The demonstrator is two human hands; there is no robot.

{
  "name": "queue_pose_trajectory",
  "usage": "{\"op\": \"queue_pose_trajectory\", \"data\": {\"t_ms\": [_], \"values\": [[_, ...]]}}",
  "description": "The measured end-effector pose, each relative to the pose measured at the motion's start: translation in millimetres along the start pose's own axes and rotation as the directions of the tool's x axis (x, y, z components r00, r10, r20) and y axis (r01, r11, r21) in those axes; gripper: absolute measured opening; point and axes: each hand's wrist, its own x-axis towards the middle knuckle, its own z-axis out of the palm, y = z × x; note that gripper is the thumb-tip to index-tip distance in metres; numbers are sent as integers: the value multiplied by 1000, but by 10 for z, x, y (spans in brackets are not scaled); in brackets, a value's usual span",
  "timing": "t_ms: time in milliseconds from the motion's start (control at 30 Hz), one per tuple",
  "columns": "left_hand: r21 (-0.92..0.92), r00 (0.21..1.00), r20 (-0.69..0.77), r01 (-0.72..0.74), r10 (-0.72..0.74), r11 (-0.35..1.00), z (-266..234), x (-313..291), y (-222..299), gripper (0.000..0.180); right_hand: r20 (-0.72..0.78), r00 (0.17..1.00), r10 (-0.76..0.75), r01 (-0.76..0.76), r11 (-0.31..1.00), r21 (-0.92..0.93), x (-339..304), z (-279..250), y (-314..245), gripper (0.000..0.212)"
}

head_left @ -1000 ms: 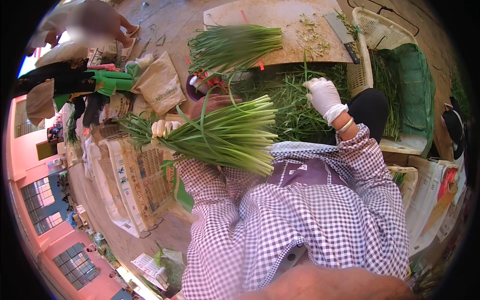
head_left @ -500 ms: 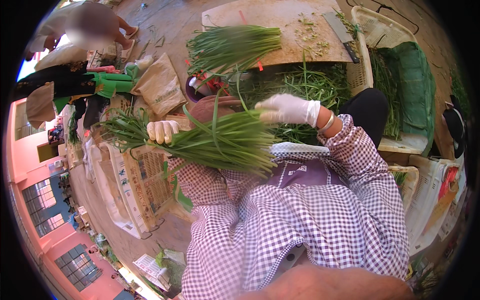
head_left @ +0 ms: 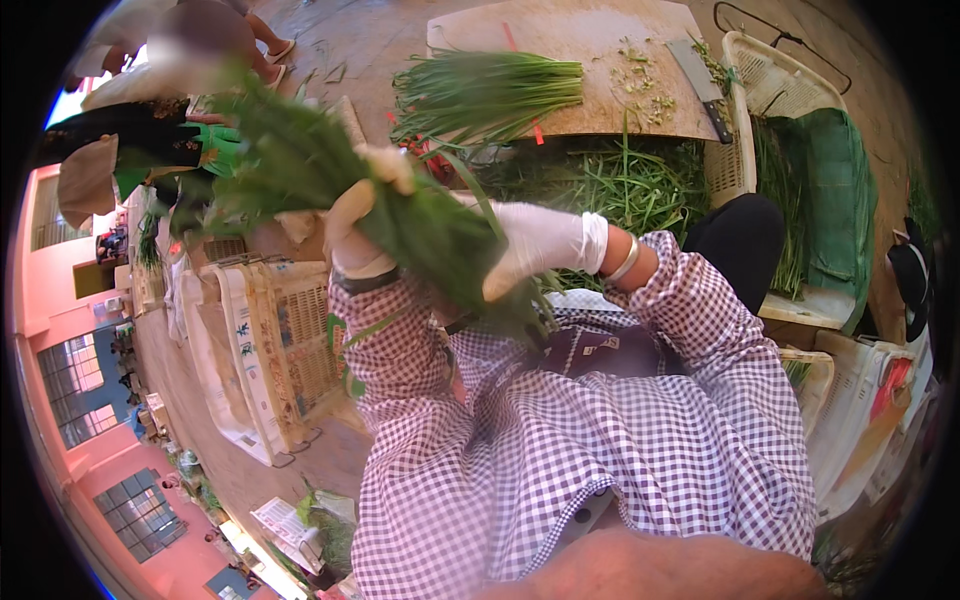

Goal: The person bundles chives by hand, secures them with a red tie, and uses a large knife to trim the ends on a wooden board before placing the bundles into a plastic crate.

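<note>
Two gloved hands are at one bunch of long green leaves (head_left: 430,220), which slants across between them, its tops blurred and fanning out beyond the left fingers, its stem ends just past the right thumb. The left hand (head_left: 355,222) has its fingers curled around the bunch, thumb and fingers gripping it near the middle. The right hand (head_left: 535,242) lies against the lower part of that bunch; its thumb points down toward the stem ends, but the other fingers are partly hidden by leaves, so I cannot tell how firmly they press. One bracelet (head_left: 626,258) circles the wrist behind the right fingers.

Ahead of the right fingers stands one worktop (head_left: 590,25), carrying a second bunch (head_left: 490,92), scattered pale trimmings (head_left: 640,85) too many to count, and one knife (head_left: 698,88) at its right end. Two red strips show there, one (head_left: 509,37) beyond the second bunch and the other (head_left: 538,133) at the near edge. Between the worktop and the right fingers lies a heap of loose leaves (head_left: 640,180). Farther right of those fingers are one pale basket (head_left: 738,160) and one green sack (head_left: 838,205). Pale crates (head_left: 300,320), their count unclear, stand below and left of the left fingers.
</note>
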Motion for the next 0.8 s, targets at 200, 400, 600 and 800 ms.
{"op": "queue_pose_trajectory", "data": {"t_ms": [200, 400, 600, 800], "values": [[118, 925, -344, 214, -162, 970, 475, 570, -304, 14, -282, 937, 207, -106, 936, 335, 156, -282, -170, 62], [260, 984, -84, 171, -154, 950, 815, 947, -483, 36, -471, 850, 235, -154, 966, 206, -118, -693, -336, 47], [379, 999, 35, -29, 17, 925, 266, 687, -400, 34, -724, 659, 206, 170, 897, 409, -1138, -1303, -322, 37], [746, 869, -162, 418, -468, 518, -323, 242, -1131, 20, -750, 657, -76, 560, 715, 418, -1632, -1604, -477, 21]]}}
